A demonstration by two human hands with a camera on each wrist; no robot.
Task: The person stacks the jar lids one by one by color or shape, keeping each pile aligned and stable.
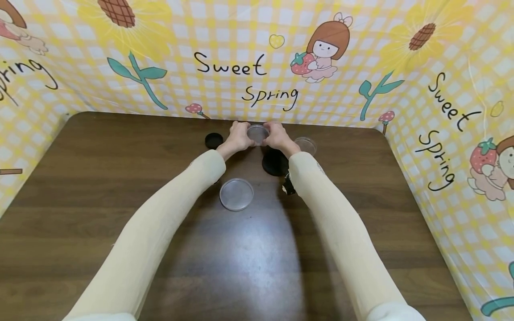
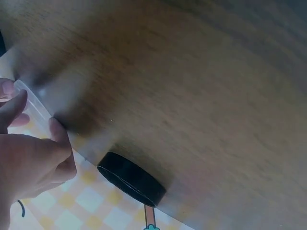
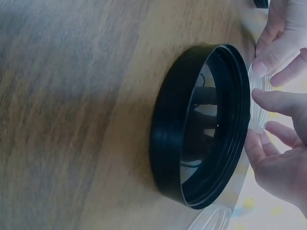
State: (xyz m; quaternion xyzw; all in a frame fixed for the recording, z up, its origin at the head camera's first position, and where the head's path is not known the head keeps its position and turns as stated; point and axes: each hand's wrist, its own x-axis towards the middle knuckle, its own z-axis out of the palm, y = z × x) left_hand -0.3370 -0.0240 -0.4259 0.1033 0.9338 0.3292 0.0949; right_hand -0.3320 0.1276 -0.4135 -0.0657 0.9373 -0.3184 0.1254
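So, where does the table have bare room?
Bare table lies left of the left sleeve and small black lid, right of the right sleeve, and between sleeves, nearer than the front clear dish. Crowded: around left hand, right hand and large black lid.

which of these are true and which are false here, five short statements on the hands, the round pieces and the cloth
1. The left hand and right hand hold the same clear dish. True.
2. The small black piece is nearer the left hand than the right hand. True.
3. The larger black piece touches the small black piece. False: they lie apart.
4. The clear disc lies between the left sleeve and right sleeve in the head view. True.
5. The tabletop is covered by the checked cloth. False: it shows brown wood grain; the cloth stands around it.
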